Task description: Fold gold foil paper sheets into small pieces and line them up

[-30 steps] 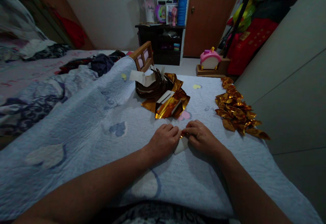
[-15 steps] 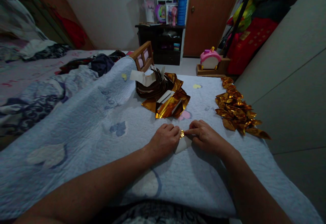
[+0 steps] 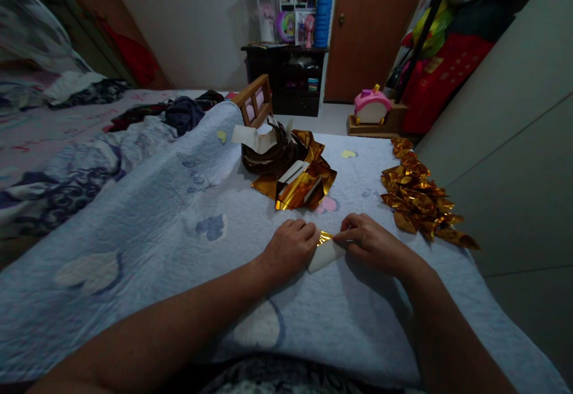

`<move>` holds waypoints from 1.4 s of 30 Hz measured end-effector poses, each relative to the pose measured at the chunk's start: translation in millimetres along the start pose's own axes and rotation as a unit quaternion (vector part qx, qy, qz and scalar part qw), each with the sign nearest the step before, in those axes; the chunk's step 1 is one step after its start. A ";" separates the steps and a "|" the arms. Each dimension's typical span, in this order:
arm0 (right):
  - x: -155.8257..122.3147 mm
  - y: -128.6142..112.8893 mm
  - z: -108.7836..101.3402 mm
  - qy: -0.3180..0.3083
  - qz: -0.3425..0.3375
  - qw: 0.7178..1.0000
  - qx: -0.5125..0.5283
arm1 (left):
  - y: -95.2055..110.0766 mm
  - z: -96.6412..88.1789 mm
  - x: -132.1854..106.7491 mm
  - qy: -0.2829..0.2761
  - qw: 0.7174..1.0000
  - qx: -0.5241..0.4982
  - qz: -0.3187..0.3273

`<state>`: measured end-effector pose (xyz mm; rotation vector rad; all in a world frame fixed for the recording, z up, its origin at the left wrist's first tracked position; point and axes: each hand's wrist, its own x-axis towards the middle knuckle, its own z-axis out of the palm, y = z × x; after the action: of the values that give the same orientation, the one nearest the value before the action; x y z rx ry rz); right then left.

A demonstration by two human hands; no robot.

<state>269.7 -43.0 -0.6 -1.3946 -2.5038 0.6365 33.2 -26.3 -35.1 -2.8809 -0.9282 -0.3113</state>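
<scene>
A small sheet of gold foil paper (image 3: 326, 255), white on its underside and partly folded so a shiny gold strip shows, lies on the quilt (image 3: 179, 262). My left hand (image 3: 293, 246) is closed over its left end, fingers curled. At the right end, my right hand (image 3: 364, 240) pinches the paper's edge between thumb and fingers. Beyond my hands sits a pile of loose gold sheets (image 3: 302, 188) beside a curved dark stack of paper (image 3: 266, 152). To the right, folded gold foil pieces (image 3: 416, 191) lie heaped along the quilt's edge.
A wooden bed rail (image 3: 255, 101) stands at the quilt's far end. Past it are a dark cabinet (image 3: 286, 77), a door (image 3: 358, 30) and a pink toy (image 3: 371, 106). Rumpled bedding (image 3: 98, 143) lies to the left, and a pale panel (image 3: 514, 143) rises on the right.
My right hand has slid right along the paper, away from my left hand. More of the gold strip now shows between them. My left hand holds its place on the paper.
</scene>
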 end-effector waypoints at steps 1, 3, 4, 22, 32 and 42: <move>-0.4 0.4 -1.6 -0.003 0.000 1.000 0.006 | -0.3 0.4 -0.1 0.000 1.000 -0.004 -0.002; 0.0 1.0 -3.5 0.003 -0.001 1.000 0.018 | -1.1 1.1 -0.5 0.001 1.000 -0.016 -0.005; 1.1 1.0 -3.3 0.015 0.000 1.000 0.022 | -1.5 1.6 -0.8 0.003 1.000 -0.022 -0.006; 26.3 -20.7 41.0 0.113 0.110 0.986 -0.059 | -11.7 3.7 -0.5 0.065 0.969 -0.212 -0.108; 27.5 -18.6 43.5 0.131 0.092 0.987 0.029 | -13.2 0.3 1.7 0.049 0.946 -0.278 -0.158; 25.4 -25.7 32.5 0.155 0.077 0.960 0.222 | -18.1 -6.9 3.7 0.052 0.844 -0.486 -0.222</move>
<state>224.4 -42.1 -18.2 -1.3936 -1.8775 0.8667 24.4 -10.7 -27.0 -3.3240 -1.8422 -1.3073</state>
